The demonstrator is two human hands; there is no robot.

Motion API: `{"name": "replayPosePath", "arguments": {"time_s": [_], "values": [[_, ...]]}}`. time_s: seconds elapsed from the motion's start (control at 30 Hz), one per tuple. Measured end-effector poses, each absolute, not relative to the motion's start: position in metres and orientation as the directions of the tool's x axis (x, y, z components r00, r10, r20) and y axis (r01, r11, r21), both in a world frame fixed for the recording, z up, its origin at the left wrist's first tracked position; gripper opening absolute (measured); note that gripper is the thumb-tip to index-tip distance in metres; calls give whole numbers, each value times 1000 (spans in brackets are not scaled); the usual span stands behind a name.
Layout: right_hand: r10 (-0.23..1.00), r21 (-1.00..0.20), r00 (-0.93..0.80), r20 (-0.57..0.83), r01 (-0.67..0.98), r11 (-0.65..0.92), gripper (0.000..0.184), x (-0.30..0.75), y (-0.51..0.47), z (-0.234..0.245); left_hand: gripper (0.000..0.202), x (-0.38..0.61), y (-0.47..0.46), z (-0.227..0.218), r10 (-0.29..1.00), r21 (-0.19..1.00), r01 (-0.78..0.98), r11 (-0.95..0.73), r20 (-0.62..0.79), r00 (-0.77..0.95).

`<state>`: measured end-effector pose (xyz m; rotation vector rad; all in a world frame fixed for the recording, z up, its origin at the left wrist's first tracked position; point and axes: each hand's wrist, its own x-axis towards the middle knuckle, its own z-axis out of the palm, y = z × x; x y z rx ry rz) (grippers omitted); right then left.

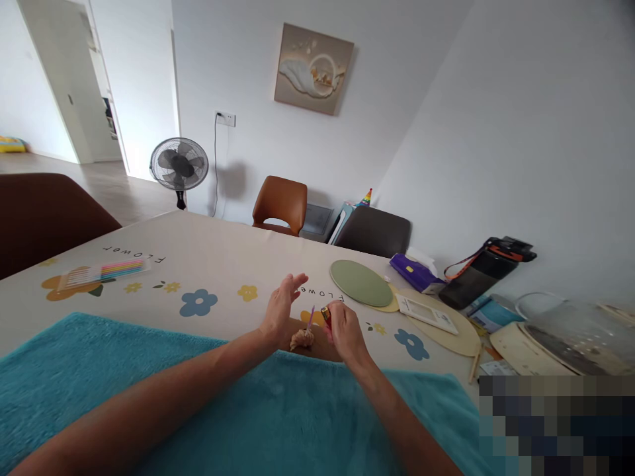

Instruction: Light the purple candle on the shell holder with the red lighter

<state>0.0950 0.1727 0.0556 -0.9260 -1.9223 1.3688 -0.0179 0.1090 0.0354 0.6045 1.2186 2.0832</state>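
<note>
A thin purple candle (311, 318) stands upright in a small lumpy, light-brown piece (301, 340), perhaps food or dough, on a brown board (325, 350). My right hand (344, 328) is closed around a red lighter (326, 315), its metal end close to the candle's tip on the right. I cannot make out a flame. On the candle's left, my left hand (281, 309) is held up with its fingers stretched out, cupped toward the candle and holding nothing. Both forearms reach across a teal towel (248, 410) along the near table edge.
A pack of coloured candles (106, 272) lies at the left on the flower-print tablecloth (238, 251). To the right are a green oval placemat (361, 283), a purple tissue pack (414, 272), a dark bottle (481, 274) and a white frame (427, 314). A fan (179, 164) stands behind the table.
</note>
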Motion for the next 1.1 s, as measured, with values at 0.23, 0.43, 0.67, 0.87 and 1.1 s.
{"name": "replayPosePath", "arguments": {"time_s": [0.23,0.43,0.67,0.87,1.1], "values": [[799,-967,-600,34,182,177,37,97,166,67,45,-18,109,37,718,880,-296,-371,69,-693],[759,-937,-646,77,213,276,37,95,171,69,43,-18,110,36,717,879,-315,-359,44,-696],[766,-855,-615,186,282,435,24,89,184,64,42,-16,109,38,724,871,-340,-356,27,-689],[776,-827,-609,163,345,444,23,94,190,62,43,-15,109,37,727,872,-334,-359,37,-685],[805,-832,-587,86,402,383,24,101,190,62,44,-15,108,36,732,869,-328,-371,56,-679]]}}
